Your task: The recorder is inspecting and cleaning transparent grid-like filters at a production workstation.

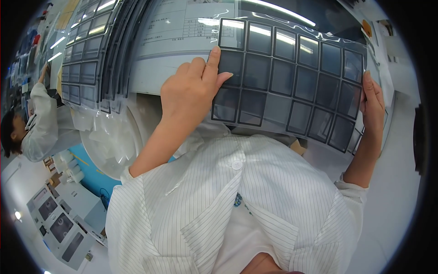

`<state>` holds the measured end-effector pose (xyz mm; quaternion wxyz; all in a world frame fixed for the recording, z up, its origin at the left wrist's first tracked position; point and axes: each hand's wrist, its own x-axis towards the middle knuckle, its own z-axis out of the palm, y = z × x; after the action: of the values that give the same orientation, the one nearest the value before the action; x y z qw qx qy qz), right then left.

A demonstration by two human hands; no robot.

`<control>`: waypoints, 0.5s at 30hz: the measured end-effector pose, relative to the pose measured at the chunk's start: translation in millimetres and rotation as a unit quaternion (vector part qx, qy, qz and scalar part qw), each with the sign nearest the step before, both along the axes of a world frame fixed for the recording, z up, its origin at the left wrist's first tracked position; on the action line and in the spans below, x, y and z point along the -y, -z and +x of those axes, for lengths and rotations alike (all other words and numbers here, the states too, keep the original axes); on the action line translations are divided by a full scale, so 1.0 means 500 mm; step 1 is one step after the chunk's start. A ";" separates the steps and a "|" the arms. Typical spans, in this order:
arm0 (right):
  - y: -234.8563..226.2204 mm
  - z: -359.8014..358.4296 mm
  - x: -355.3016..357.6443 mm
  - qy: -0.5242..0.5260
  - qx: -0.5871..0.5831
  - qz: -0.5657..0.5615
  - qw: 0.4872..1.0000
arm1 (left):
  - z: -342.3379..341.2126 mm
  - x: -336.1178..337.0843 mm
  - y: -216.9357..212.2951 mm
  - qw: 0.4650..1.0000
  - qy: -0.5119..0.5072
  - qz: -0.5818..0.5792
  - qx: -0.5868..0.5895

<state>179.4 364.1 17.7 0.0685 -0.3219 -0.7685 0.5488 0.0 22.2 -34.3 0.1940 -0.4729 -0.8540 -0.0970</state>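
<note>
A clear plastic sheet with rows of black-edged rectangular frames is held up in front of me. In its lowest row, one place shows only bare film. My right hand pinches the sheet's right edge between thumb and fingers. At the left edge, my left hand has its index finger stretched up to the corner of a top-row frame. Its thumb sticks out apart over the frames, and the other fingers are bent. I cannot make out whether it presses on the film.
Similar framed sheets stand in a stack at the left. Behind my sheet lies a printed paper on the worktop. A round white tub with clear film sits below the stack. Another person works at far left, near grey machines.
</note>
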 end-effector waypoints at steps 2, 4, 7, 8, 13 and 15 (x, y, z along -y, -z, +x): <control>0.001 -0.001 -0.001 0.004 -0.006 0.001 1.000 | 0.003 -0.003 0.002 1.000 -0.018 0.005 -0.016; 0.001 0.001 0.000 0.010 -0.010 0.002 1.000 | 0.003 -0.004 0.006 0.999 -0.035 0.021 -0.002; -0.006 -0.001 0.011 0.000 -0.013 0.016 1.000 | -0.001 0.002 0.010 0.989 -0.061 0.105 0.089; -0.011 -0.003 0.018 0.006 -0.010 0.031 0.999 | -0.008 0.005 0.012 0.989 -0.059 0.105 0.088; -0.014 0.000 0.021 0.016 -0.001 0.041 0.999 | -0.006 -0.004 -0.019 0.983 -0.033 0.120 0.136; -0.011 0.004 0.021 0.018 -0.005 0.036 0.999 | -0.002 -0.007 -0.018 0.992 -0.013 0.074 0.102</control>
<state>181.5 353.7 23.2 0.0939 -0.3300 -0.7818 0.5207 -1.0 25.8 -25.1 0.1412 -0.4337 -0.8659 -0.2052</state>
